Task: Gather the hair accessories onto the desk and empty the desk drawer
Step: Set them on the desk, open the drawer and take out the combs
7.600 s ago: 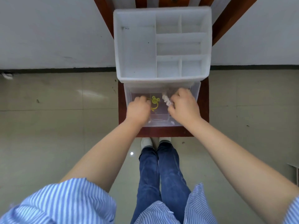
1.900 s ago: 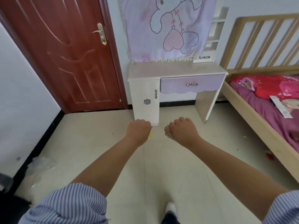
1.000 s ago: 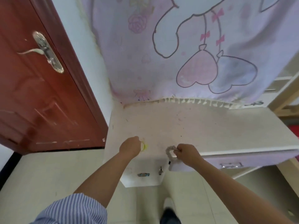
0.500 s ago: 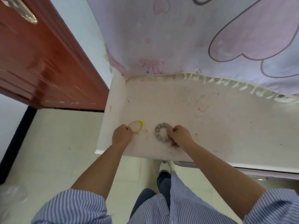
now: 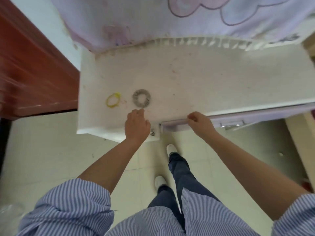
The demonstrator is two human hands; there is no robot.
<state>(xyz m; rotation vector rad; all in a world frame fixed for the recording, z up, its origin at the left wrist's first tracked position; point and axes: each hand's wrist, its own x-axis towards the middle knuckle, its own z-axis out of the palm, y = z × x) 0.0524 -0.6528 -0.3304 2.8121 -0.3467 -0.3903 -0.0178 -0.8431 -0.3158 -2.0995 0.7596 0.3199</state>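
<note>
Since half a second ago both hands have let go of the hair ties and drawn back toward the near edge, leaving the two ties lying free on the desk (image 5: pixel 196 79).

The desk top, pale and scuffed, fills the middle of the view, with a lilac printed cloth (image 5: pixel 153 19) hanging along its edge at 12 o'clock and a red-brown door (image 5: pixel 30 68) at 9 o'clock. Under the desk's near edge, toward 4 o'clock, runs the lilac drawer (image 5: pixel 255 116), its metal handle (image 5: pixel 231 125) showing farther to the right; whether it is pulled out at all cannot be told.

The left hand (image 5: pixel 136 125) hangs over the desk's near edge, fingers curled loosely inward with nothing in them, its knuckles just at 6 o'clock of the grey tie. The right hand (image 5: pixel 199 122) is at the drawer's top left edge, fingers bent together into a loose fist with the tips at the lip of the drawer front; whether they actually grip it cannot be told.

The grey scrunchie (image 5: pixel 141 99), a flat ring, lies on the desk near its left end. The yellow hair tie (image 5: pixel 113 100), a thin loop, lies just beside it at 9 o'clock, not touching, close to the desk's left edge.
</note>
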